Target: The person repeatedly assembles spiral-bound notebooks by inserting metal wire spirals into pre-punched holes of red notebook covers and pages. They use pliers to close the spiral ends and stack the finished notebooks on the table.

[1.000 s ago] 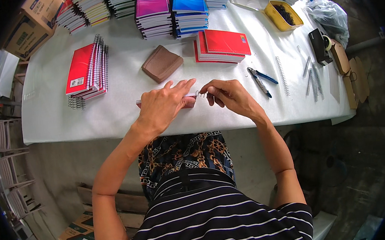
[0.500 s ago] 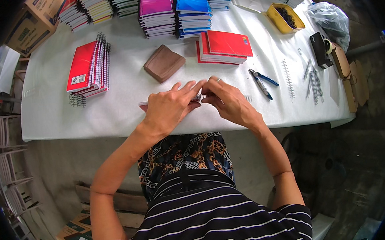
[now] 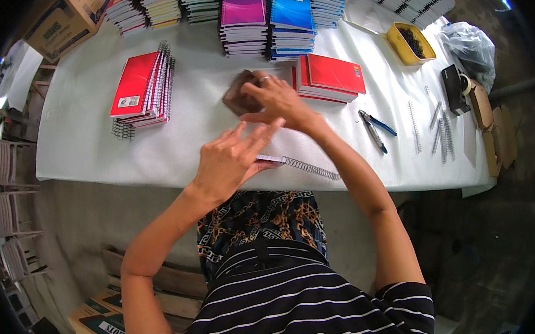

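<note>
My left hand [image 3: 224, 164] grips a thin notebook [image 3: 270, 159] near the table's front edge, its fingers stretched over the top and the thumb below; most of the notebook is hidden under the hand. From the notebook's right end a metal spiral coil [image 3: 311, 167] sticks out to the right over the table. Farther forward, my right hand [image 3: 278, 101] has its fingers closed over a brown wedge-like block [image 3: 236, 99], slightly smeared by motion. Right of that hand lies a stack of red notebooks [image 3: 335, 75].
Coil-bound red notebooks [image 3: 134, 83] are stacked at left. Blue-handled pliers [image 3: 375, 131] and loose coils [image 3: 444, 136] lie at right, near a tape dispenser [image 3: 454, 89] and a yellow tub [image 3: 411, 42]. Purple [image 3: 242, 10] and blue notebooks [image 3: 290, 10] stand in piles behind.
My right hand has left the notebook's end and moved forward and left onto the brown block. The coil's loose length now shows. The view has shifted slightly.
</note>
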`<state>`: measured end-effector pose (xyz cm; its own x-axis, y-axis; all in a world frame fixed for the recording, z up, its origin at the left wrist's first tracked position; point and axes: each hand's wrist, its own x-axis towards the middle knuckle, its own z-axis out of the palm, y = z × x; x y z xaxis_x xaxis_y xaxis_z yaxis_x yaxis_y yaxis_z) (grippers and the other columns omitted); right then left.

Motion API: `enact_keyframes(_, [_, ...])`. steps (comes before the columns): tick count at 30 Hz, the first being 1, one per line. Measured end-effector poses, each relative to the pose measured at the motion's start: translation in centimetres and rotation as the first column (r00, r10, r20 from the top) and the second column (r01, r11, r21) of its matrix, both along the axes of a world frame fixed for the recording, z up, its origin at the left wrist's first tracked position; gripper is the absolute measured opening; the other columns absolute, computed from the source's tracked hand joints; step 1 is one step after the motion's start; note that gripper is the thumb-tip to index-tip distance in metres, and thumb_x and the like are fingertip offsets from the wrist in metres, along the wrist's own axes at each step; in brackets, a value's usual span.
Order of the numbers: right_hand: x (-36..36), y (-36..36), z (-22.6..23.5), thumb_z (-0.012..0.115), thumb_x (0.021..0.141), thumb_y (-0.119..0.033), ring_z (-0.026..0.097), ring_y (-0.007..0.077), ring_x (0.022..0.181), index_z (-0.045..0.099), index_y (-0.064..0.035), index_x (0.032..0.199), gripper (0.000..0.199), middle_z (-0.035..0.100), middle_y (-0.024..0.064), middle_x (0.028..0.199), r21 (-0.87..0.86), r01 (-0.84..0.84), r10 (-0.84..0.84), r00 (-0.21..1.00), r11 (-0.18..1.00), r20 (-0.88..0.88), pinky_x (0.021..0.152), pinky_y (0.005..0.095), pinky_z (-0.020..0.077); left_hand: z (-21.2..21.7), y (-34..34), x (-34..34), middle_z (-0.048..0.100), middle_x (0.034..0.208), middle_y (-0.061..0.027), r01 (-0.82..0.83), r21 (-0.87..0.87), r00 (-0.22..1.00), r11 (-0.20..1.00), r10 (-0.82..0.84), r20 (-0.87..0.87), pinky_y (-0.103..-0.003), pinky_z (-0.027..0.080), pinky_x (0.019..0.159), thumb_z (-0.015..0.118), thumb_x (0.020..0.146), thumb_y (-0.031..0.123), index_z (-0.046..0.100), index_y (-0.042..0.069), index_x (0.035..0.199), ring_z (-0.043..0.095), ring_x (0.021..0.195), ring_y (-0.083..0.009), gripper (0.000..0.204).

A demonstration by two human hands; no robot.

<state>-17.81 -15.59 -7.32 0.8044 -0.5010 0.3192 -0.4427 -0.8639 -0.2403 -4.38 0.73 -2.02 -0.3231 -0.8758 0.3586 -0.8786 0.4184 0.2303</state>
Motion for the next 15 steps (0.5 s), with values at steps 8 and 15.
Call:
enact_keyframes(8, [-12.1, 1.0, 5.6, 0.061, 0.090, -0.054, 0.060, 0.0214, 0.102, 0.065, 0.0003, 0.126, 0.066, 0.069, 0.0123, 0.110, 0.912, 0.015, 0.014, 1.000, 0.411, -0.023, 0.094, 0.0356, 0.0447, -0.8, -0.1, 0.8, 0.067, 0.125, -0.0006, -0.002, -0.005, 1.000, 1.000, 0.002, 0.026, -0.035, 0.057, 0.080, 0.072, 0.078, 0.042, 0.047, 0.033, 0.146, 0.069, 0.102, -0.0248, 0.073])
enact_keyframes(15, [-14.3, 1.0, 3.2, 0.063, 0.089, -0.054, 0.059, 0.0261, 0.108, 0.066, 0.0065, 0.119, 0.068, 0.065, 0.0164, 0.122, 0.888, -0.052, -0.113, 0.987, 0.457, 0.116, 0.099, 0.0382, 0.0424, -0.7, -1.2, 0.5, 0.070, 0.111, -0.0058, -0.033, -0.018, 0.998, 0.999, 0.032, -0.056, -0.030, 0.057, 0.056, 0.072, 0.077, 0.046, 0.036, 0.026, 0.152, 0.072, 0.077, -0.0205, 0.085])
